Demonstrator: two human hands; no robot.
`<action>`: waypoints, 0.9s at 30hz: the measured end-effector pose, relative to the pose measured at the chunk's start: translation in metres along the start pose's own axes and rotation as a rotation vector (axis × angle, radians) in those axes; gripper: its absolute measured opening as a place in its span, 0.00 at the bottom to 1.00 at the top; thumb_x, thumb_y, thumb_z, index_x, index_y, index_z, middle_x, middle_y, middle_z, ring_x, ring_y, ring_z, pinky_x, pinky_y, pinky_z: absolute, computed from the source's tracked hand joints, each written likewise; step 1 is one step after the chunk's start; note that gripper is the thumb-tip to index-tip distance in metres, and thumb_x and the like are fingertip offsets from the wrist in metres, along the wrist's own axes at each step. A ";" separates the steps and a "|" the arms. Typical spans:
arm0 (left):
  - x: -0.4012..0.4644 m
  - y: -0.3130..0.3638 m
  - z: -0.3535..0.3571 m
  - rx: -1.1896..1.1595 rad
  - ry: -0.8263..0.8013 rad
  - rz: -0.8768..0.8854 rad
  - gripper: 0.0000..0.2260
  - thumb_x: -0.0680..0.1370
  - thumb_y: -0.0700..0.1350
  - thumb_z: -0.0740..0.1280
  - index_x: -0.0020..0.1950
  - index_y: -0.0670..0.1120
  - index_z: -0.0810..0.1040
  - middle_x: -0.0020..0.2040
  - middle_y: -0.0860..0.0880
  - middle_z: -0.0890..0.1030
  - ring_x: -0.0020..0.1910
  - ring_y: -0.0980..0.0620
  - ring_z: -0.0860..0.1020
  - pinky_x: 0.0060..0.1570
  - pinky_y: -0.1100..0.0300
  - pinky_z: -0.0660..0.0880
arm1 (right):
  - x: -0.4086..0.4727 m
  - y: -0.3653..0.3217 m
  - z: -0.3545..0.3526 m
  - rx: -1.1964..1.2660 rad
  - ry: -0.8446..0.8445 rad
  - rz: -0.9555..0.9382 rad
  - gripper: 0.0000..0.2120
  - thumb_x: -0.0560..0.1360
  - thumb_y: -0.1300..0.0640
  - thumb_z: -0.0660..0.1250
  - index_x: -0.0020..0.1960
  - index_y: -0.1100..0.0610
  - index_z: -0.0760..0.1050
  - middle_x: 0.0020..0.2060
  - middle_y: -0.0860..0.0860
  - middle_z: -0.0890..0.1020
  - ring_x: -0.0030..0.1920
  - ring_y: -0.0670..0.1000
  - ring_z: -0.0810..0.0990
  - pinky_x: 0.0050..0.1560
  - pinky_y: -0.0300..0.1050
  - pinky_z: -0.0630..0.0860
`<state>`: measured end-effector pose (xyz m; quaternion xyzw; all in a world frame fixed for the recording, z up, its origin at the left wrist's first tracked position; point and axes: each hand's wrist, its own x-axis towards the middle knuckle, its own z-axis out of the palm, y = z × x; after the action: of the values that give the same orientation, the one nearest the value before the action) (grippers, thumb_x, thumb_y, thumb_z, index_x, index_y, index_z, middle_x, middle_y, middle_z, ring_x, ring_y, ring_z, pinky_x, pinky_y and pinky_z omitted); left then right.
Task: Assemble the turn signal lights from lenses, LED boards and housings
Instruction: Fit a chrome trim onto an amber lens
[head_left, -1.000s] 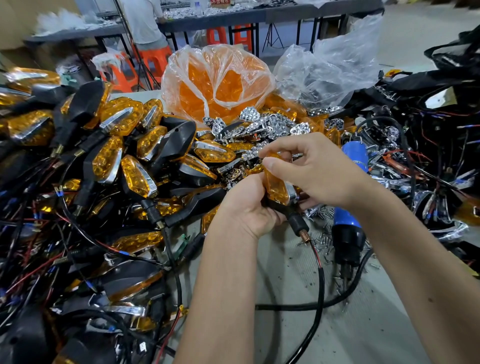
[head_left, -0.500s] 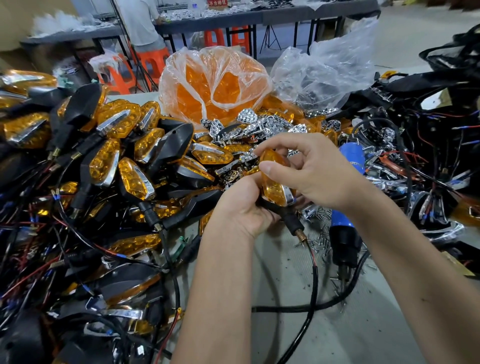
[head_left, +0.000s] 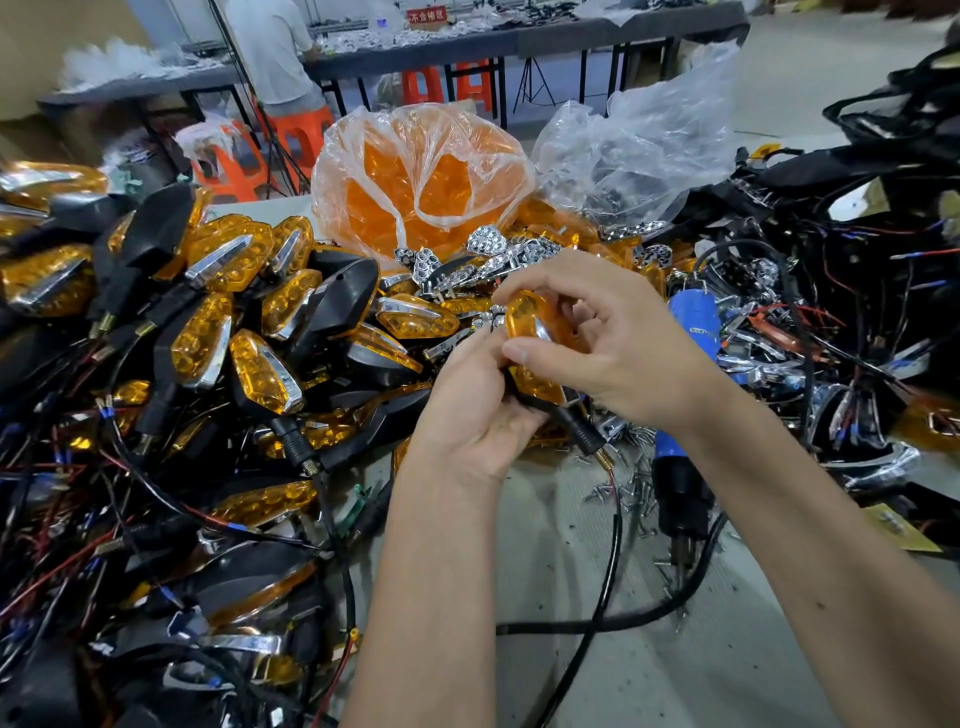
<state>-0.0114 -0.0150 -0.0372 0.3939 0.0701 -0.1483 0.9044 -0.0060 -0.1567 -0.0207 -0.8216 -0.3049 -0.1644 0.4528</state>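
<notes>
Both hands, left (head_left: 475, 410) and right (head_left: 618, 343), grip one lamp (head_left: 535, 358) with curled fingers; finished lamps (head_left: 208, 332) crowd left, screwdriver (head_left: 685, 415) and screws (head_left: 631, 488) right.

A grey surface (head_left: 675, 670) carries a heap of amber turn signal lights (head_left: 218, 332) at nine o'clock, a bag of orange lenses (head_left: 415, 182) at twelve, loose screws (head_left: 631, 486) and a blue tool (head_left: 685, 415) at three.
</notes>
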 end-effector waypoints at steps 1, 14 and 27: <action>-0.001 0.001 0.000 -0.010 -0.010 -0.005 0.10 0.84 0.37 0.59 0.56 0.37 0.80 0.48 0.39 0.85 0.44 0.45 0.87 0.46 0.51 0.86 | 0.000 0.000 -0.001 -0.015 -0.001 -0.002 0.14 0.76 0.55 0.76 0.61 0.53 0.82 0.49 0.55 0.79 0.50 0.54 0.77 0.51 0.54 0.76; -0.002 -0.003 0.003 -0.093 0.017 0.147 0.14 0.69 0.46 0.72 0.51 0.42 0.88 0.54 0.41 0.87 0.53 0.45 0.87 0.55 0.50 0.83 | 0.000 -0.005 0.013 -0.120 -0.123 0.091 0.24 0.87 0.48 0.54 0.82 0.40 0.59 0.54 0.52 0.65 0.60 0.54 0.66 0.71 0.42 0.63; -0.002 -0.008 0.012 0.045 0.058 0.182 0.16 0.86 0.50 0.59 0.68 0.48 0.82 0.58 0.36 0.82 0.38 0.39 0.80 0.31 0.52 0.73 | 0.004 -0.006 -0.005 0.151 -0.331 0.251 0.22 0.88 0.43 0.53 0.78 0.26 0.57 0.73 0.52 0.73 0.38 0.52 0.82 0.34 0.43 0.81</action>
<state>-0.0157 -0.0283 -0.0340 0.4230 0.0568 -0.0558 0.9026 -0.0067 -0.1564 -0.0117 -0.8326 -0.2818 0.0536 0.4739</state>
